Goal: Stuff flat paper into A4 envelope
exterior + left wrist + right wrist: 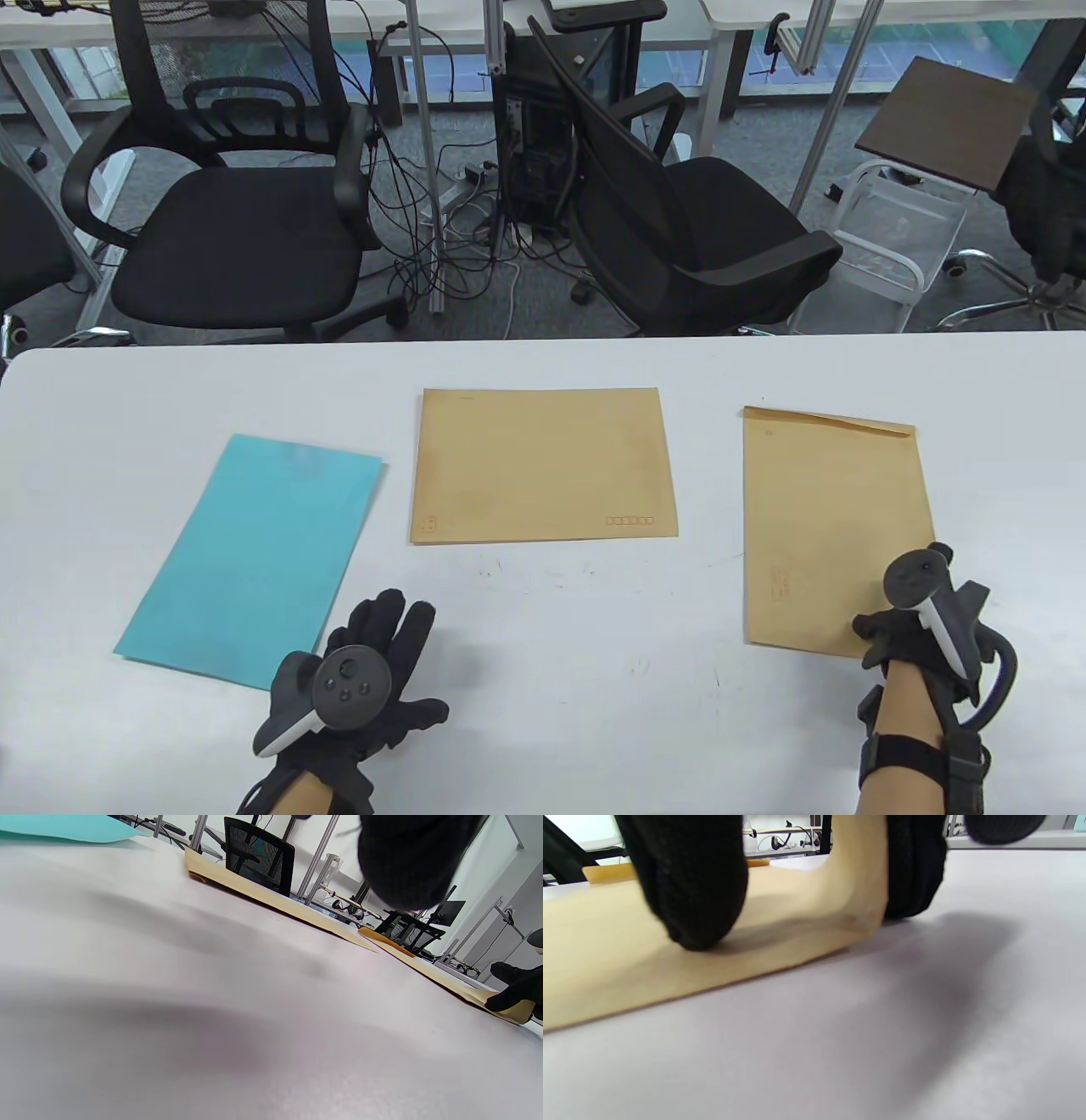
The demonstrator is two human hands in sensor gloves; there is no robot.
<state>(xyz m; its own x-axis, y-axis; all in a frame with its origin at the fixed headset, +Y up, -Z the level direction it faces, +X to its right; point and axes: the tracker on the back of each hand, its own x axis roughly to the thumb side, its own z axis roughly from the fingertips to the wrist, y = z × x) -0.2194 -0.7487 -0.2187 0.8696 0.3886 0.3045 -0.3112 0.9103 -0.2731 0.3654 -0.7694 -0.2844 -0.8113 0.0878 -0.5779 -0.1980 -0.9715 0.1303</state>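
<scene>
A teal sheet of paper [246, 556] lies flat at the table's left. One brown A4 envelope [543, 465] lies flat in the middle. A second brown envelope [827, 518] lies at the right, its open flap end facing away from me. My right hand [882, 632] pinches this envelope's near right corner. In the right wrist view the corner [857, 887] curls up between my gloved fingers [700, 891]. My left hand [373, 671] rests flat on the table with fingers spread, beside the teal sheet's near right corner, holding nothing.
The white table [543, 722] ends at a far edge, with black office chairs [237, 229] and cables behind it. The left wrist view shows both envelopes [271, 897] edge-on and my right hand [515, 988].
</scene>
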